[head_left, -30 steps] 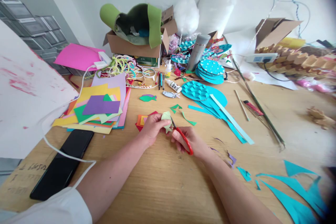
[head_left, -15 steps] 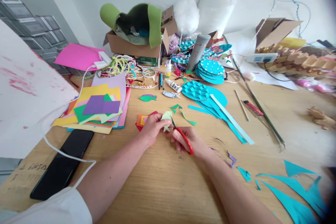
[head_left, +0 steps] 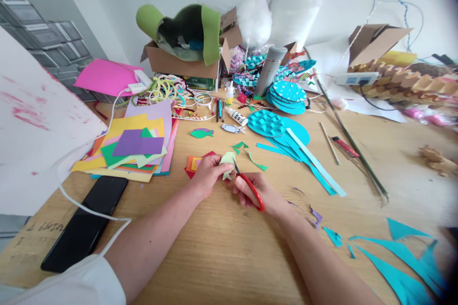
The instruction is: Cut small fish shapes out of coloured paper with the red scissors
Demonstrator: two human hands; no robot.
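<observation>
The wooden bench [head_left: 214, 252] fills most of the frame. At its far side, in the upper middle, stands an open cardboard box [head_left: 179, 61]. A pile of coloured paper [head_left: 138, 145] lies at the middle left, sheets overlapping at odd angles, and just below it, toward the lower left, a black phone [head_left: 84, 229] with a white cable across it. Right of centre, turquoise discs [head_left: 266, 124] overlap one another.

Of the two hands, both near the centre, the left hand [head_left: 207, 176] pinches a small sheet between thumb and fingers; the right hand [head_left: 267, 191] is closed around red-handled scissors [head_left: 253, 189]. The blades point up the frame, at the right edge of that sheet, a pale green paper fish [head_left: 227, 158] held tail down. Above it and slightly left lies a darker green fish [head_left: 201, 133]; to its right, a curled green scrap [head_left: 257, 164].
</observation>
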